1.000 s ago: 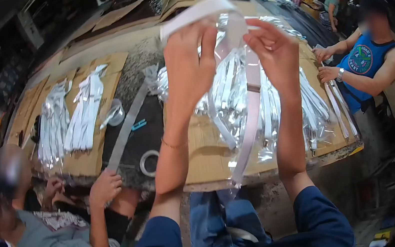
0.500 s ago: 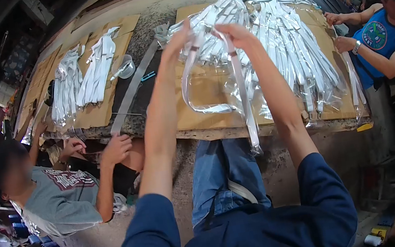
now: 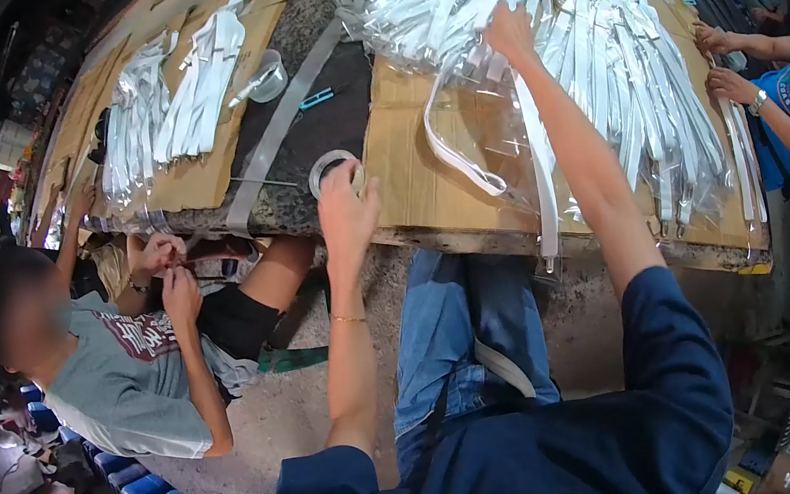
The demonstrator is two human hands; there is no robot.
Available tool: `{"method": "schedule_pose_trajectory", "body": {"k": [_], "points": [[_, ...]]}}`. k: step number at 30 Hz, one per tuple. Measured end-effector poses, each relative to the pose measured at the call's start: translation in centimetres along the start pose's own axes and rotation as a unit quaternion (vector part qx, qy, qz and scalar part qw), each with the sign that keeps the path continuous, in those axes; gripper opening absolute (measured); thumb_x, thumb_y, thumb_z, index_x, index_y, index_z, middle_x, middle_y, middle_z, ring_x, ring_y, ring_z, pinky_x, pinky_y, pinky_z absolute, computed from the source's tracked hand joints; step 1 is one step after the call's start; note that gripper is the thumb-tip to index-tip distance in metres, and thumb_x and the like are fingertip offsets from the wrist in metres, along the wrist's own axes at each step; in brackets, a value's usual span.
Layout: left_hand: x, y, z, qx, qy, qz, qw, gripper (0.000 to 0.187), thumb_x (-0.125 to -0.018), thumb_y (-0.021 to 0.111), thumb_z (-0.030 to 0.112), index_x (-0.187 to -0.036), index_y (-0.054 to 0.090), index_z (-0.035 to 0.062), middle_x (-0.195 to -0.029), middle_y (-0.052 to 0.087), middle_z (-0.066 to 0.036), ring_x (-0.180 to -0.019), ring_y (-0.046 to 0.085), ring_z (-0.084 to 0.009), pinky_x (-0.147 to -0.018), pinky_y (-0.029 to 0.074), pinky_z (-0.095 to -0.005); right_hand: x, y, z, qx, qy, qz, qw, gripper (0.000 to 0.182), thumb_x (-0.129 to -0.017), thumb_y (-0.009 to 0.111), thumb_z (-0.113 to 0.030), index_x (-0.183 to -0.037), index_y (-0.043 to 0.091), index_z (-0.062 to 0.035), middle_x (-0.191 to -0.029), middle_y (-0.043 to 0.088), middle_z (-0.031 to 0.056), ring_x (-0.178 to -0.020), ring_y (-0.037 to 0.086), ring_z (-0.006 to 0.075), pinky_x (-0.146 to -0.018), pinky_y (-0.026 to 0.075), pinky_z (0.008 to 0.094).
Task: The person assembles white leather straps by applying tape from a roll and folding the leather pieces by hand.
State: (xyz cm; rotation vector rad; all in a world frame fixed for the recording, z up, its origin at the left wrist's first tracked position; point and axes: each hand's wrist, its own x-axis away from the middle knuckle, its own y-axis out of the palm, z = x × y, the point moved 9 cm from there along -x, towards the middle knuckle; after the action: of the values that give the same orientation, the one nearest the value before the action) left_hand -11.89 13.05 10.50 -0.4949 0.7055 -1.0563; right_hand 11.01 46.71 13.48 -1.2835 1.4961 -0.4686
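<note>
- Left hand (image 3: 347, 215), at 9 o'clock, closes its fingers around a tape roll (image 3: 331, 167).
- Right hand (image 3: 508, 32) presses a bagged strap (image 3: 535, 151) onto cardboard (image 3: 418, 178); grip unclear.
- Many straps (image 3: 603, 36) already bagged; this bag looks unsealed.

A white strap in a clear plastic sleeve (image 3: 502, 146) lies on the brown cardboard sheet (image 3: 415, 173) that covers the counter, one part curving in a loop across the board and the other running straight down past the front edge, where its end hangs free. Its upper end lies under the right hand (image 3: 508, 29). A roll of clear tape (image 3: 331, 167) lies flat, just left of the cardboard, with the left hand (image 3: 347, 211) apparently touching its rim.
</note>
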Motion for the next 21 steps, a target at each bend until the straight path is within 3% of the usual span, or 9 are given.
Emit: {"method": "schedule_pose_trajectory", "body": {"k": [1, 3, 5, 6, 8, 11, 12, 16, 21], "points": [[-0.1, -0.9, -0.5, -0.106, 0.025, 0.057, 0.992, 0.044, -0.082, 0.07, 0.019, -0.118, 0.057, -0.0024, -0.104, 0.067, -0.017, -0.094, 0.066, -0.0295, -0.082, 0.051, -0.0383, 2.4, -3.9, -2.6, 0.012, -0.027, 0.146, 0.989, 0.04, -0.077, 0.068, -0.013, -0.112, 0.059, 0.0024, -0.121, 0.056, 0.0285, -0.101, 0.06, 0.0404, -0.089, 0.049, 0.0439], [-0.3, -2.0, -1.1, -0.211, 0.043, 0.114, 0.97, 0.038, -0.079, 0.071, 0.018, -0.11, 0.062, -0.0029, -0.097, 0.067, -0.017, -0.091, 0.065, -0.0325, -0.081, 0.051, -0.0399, 6.5, -5.9, -7.2, -0.115, -0.138, 0.151, 0.972, 0.043, -0.08, 0.067, -0.014, -0.118, 0.055, 0.0012, -0.121, 0.054, 0.0266, -0.103, 0.058, 0.0396, -0.092, 0.047, 0.0434], [-1.2, -0.3, -3.2, -0.141, -0.018, 0.003, 0.99, 0.033, -0.08, 0.069, 0.018, -0.107, 0.064, 0.0002, -0.096, 0.067, -0.015, -0.095, 0.062, -0.0324, -0.085, 0.047, -0.0429, 12.7, -4.9, -13.0, -0.282, -0.145, -0.081, 0.945, 0.036, -0.081, 0.064, -0.009, -0.116, 0.059, -0.0037, -0.114, 0.059, 0.0217, -0.107, 0.057, 0.0399, -0.09, 0.046, 0.0444], [-1.3, 0.0, -3.3, -0.157, 0.022, 0.002, 0.987, 0.022, -0.081, 0.068, 0.017, -0.096, 0.067, 0.0004, -0.091, 0.067, -0.016, -0.089, 0.063, -0.0333, -0.08, 0.048, -0.0432, 16.3, -3.1, -15.7, -0.229, -0.158, -0.204, 0.939, 0.037, -0.08, 0.065, -0.009, -0.116, 0.06, -0.0035, -0.111, 0.058, 0.0219, -0.107, 0.057, 0.04, -0.092, 0.047, 0.0444], [-0.6, -0.1, -3.1, -0.119, 0.031, 0.027, 0.992, 0.018, -0.082, 0.067, 0.016, -0.092, 0.067, 0.0009, -0.09, 0.067, -0.016, -0.087, 0.063, -0.0338, -0.078, 0.048, -0.043, 21.3, 0.7, -18.6, -0.217, -0.193, -0.274, 0.917, 0.04, -0.078, 0.065, -0.009, -0.117, 0.06, -0.0031, -0.114, 0.058, 0.0216, -0.106, 0.057, 0.0397, -0.092, 0.047, 0.0451], [0.4, -1.5, -1.7, -0.09, 0.042, 0.069, 0.993, 0.014, -0.083, 0.066, 0.014, -0.09, 0.067, 0.0015, -0.09, 0.067, -0.016, -0.081, 0.064, -0.0348, -0.072, 0.049, -0.0424, 23.4, 2.2, -20.3, -0.206, -0.253, -0.196, 0.925, 0.04, -0.076, 0.066, -0.01, -0.115, 0.061, -0.002, -0.117, 0.056, 0.0215, -0.104, 0.056, 0.04, -0.093, 0.046, 0.0457], [0.8, -2.0, -1.1, -0.097, 0.053, 0.082, 0.991, 0.015, -0.082, 0.068, 0.013, -0.091, 0.066, 0.0005, -0.09, 0.067, -0.016, -0.082, 0.064, -0.0348, -0.073, 0.05, -0.0416, 23.4, 2.0, -20.6, -0.217, -0.254, -0.171, 0.927, 0.03, -0.077, 0.065, -0.009, -0.106, 0.065, -0.0011, -0.106, 0.06, 0.0206, -0.097, 0.057, 0.0396, -0.09, 0.047, 0.0444], [2.1, -4.0, 0.2, -0.121, 0.07, 0.115, 0.983, 0.016, -0.081, 0.069, 0.011, -0.092, 0.066, -0.0004, -0.089, 0.067, -0.016, -0.082, 0.065, -0.0351, -0.072, 0.05, -0.0417, 23.2, 2.6, -20.7, -0.321, -0.19, -0.299, 0.878, 0.014, -0.083, 0.058, -0.006, -0.085, 0.07, 0.0002, -0.097, 0.065, 0.0199, -0.083, 0.062, 0.0399, -0.076, 0.05, 0.0426], [5.4, -6.2, 2.5, -0.122, 0.099, 0.115, 0.981, 0.014, -0.08, 0.069, 0.011, -0.09, 0.065, 0.0023, -0.087, 0.066, -0.012, -0.077, 0.062, -0.0319, -0.072, 0.046, -0.0383, 26.3, -3.2, -20.1, -0.336, -0.152, -0.288, 0.884, 0.026, -0.085, 0.063, -0.008, -0.111, 0.064, -0.003, -0.109, 0.066, 0.017, -0.085, 0.066, 0.0343, -0.075, 0.052, 0.0378]]}}
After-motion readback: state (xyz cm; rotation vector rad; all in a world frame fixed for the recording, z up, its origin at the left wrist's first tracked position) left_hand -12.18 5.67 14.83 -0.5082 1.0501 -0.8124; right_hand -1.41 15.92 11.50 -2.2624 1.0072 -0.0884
